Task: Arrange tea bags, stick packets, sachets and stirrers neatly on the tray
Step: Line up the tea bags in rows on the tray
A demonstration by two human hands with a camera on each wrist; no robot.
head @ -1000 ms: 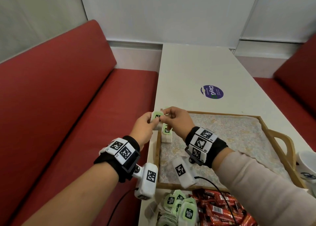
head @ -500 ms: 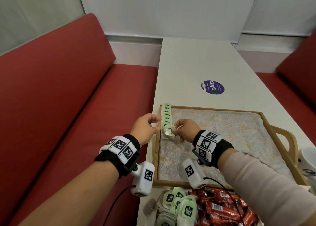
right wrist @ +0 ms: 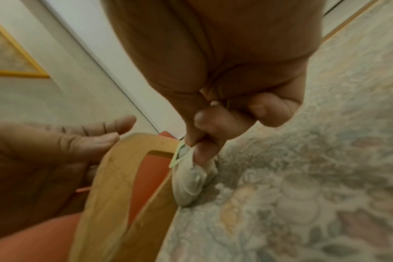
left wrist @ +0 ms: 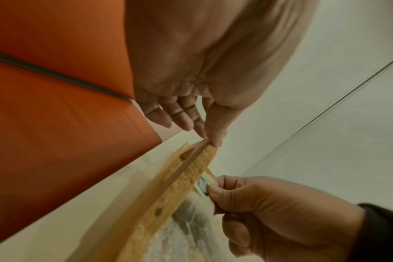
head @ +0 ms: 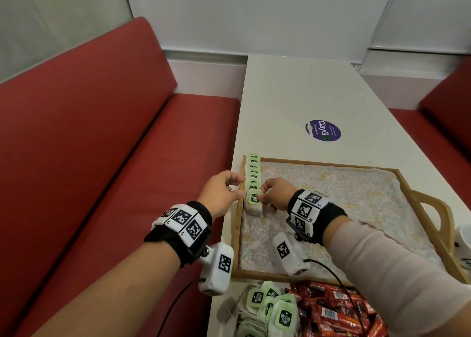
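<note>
The right hand (head: 274, 194) pinches a tea bag (head: 253, 202) by its green tag, thumb and forefinger curled onto it, and holds it down on the patterned liner just inside the tray's (head: 238, 224) left rim. Beyond it, a row of tea bags (head: 253, 171) runs along that same rim toward the tray's far left corner, tags up and overlapping; the held one sits at the near end of the row. The left hand (head: 221, 193) is just outside the left rim with its fingers loosely extended and holding nothing; in the left wrist view its fingertips (left wrist: 210, 137) touch or nearly touch the top of the wooden rim.

The main risk is to the row itself. The bags look light and lean on one another, so a nudge from the right hand's knuckles as it lets go could likely tip the nearest ones or fan them out of line. The tag may also cling to the fingers and lift the bag when the pinch opens. If the left hand presses on the rim, the tray could slide on the white table (head: 293, 102) and shake the row. The right forearm's cable (head: 339, 280) trails over the tray's near rim, above the loose tea bags (head: 265, 308) and red stick packets (head: 339, 311) lying just off that edge, and could drag some of them.
</note>
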